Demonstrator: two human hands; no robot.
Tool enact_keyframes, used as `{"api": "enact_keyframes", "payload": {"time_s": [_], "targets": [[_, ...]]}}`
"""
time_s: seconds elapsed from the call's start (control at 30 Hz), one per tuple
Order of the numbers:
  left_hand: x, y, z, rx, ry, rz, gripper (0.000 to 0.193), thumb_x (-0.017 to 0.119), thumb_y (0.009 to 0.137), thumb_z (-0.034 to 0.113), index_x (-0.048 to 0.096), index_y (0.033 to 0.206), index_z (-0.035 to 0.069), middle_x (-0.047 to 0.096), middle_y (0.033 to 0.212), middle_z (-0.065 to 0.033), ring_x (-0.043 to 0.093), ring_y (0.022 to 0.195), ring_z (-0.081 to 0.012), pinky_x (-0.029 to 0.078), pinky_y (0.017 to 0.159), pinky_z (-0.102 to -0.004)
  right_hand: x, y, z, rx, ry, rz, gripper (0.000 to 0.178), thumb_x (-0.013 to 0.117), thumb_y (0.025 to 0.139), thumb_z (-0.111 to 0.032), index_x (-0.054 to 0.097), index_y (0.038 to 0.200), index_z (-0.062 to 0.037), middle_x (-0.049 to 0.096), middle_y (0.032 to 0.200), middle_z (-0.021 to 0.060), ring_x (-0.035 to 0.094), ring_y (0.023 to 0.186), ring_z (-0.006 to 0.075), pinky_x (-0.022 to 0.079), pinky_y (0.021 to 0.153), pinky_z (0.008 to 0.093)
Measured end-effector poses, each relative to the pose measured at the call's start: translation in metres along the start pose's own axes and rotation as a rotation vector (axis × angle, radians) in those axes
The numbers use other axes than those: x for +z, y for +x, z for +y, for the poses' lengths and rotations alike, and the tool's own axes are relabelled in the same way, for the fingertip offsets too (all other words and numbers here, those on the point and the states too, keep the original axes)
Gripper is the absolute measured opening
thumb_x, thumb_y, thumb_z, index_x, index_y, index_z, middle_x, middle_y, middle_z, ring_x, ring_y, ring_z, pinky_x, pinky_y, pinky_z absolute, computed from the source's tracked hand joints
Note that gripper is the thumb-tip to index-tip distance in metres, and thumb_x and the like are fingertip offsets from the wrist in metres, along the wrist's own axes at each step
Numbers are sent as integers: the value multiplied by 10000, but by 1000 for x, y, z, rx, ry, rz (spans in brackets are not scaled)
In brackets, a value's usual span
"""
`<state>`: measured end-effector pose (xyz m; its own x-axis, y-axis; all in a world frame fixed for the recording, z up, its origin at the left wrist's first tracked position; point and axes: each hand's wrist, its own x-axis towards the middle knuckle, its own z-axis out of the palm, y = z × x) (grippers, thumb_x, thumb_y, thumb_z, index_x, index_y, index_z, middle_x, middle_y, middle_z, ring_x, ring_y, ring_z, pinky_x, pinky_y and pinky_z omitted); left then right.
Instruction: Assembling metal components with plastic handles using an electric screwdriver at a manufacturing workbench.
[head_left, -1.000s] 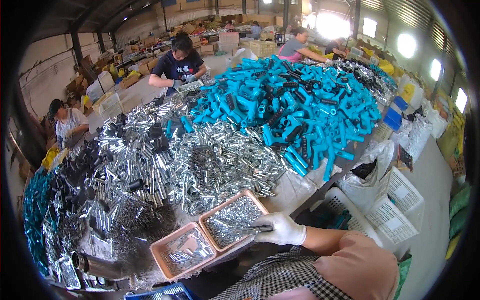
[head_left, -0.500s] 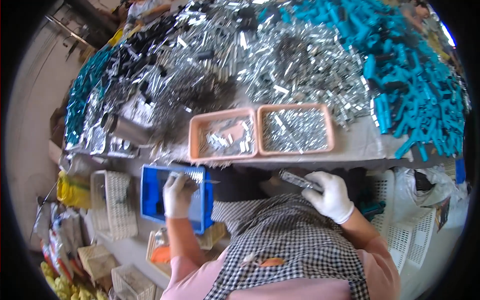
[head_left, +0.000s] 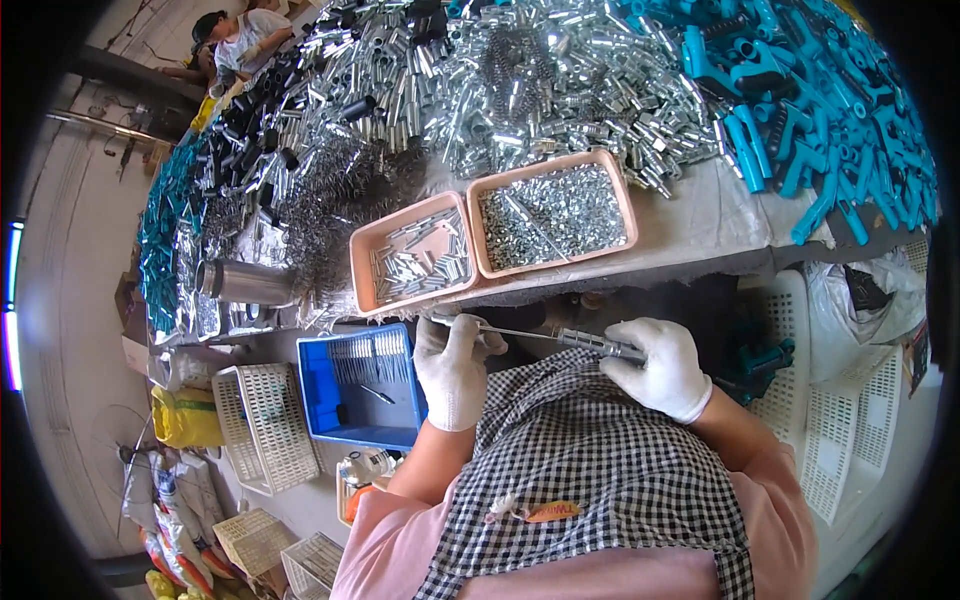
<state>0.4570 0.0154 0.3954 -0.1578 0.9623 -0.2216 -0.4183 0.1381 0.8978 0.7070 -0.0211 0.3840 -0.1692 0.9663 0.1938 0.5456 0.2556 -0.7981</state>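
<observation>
My left hand (head_left: 452,375), in a white glove, pinches one end of a thin metal rod (head_left: 515,331) in front of my checked apron. The rod's other end meets a silvery cylindrical metal part (head_left: 590,342). My gloved right hand (head_left: 660,368) is closed round the wider end of that part. Whether the rod sits inside it or only touches it, I cannot tell. Beside my left hand is a blue tray (head_left: 330,436), with a row of thin metal rods (head_left: 372,357) along its far side and one loose dark-tipped piece (head_left: 377,395).
On the table's near edge stand two pink trays of small metal parts (head_left: 362,292) (head_left: 628,240). Behind them lie heaped metal tubes (head_left: 610,90), springs (head_left: 340,190) and teal handles (head_left: 810,150). A steel flask (head_left: 250,283) lies left; white baskets (head_left: 262,425) flank me. Another person (head_left: 245,45) is far left.
My left hand has come from over the blue tray to the right, bringing the rod to the cylindrical part. My right hand stays closed on that part. My view has turned slightly.
</observation>
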Motion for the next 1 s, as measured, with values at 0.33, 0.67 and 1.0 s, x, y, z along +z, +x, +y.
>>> {"api": "enact_keyframes", "payload": {"time_s": [0.33, 0.67, 1.0], "targets": [[-11, 2, 1, 43, 14, 33, 100, 556, 955, 28, 539, 1053, 42, 643, 846, -96, 634, 650, -186, 551, 603, -333, 0, -4, 12, 278, 283, -236, 351, 762, 814, -187, 642, 1058, 36, 703, 900, 202, 711, 796, 326, 550, 738, 366], [-12, 6, 0, 27, -10, 59, 59, 545, 938, -4, 528, 984, 28, 621, 830, -88, 617, 634, -183, 532, 593, -315, 7, -11, 29, 235, 387, -277, 441, 833, 730, -144, 617, 1071, 35, 680, 937, 151, 671, 844, 199, 531, 810, 317], [-23, 9, -4, -3, -13, 13, 122, 589, 966, 72, 522, 1055, 23, 617, 816, -53, 621, 647, -145, 538, 610, -284, -5, -7, 14, 76, 136, -83, 331, 778, 702, -98, 679, 987, 39, 679, 903, 200, 686, 790, 311, 544, 733, 367]]}}
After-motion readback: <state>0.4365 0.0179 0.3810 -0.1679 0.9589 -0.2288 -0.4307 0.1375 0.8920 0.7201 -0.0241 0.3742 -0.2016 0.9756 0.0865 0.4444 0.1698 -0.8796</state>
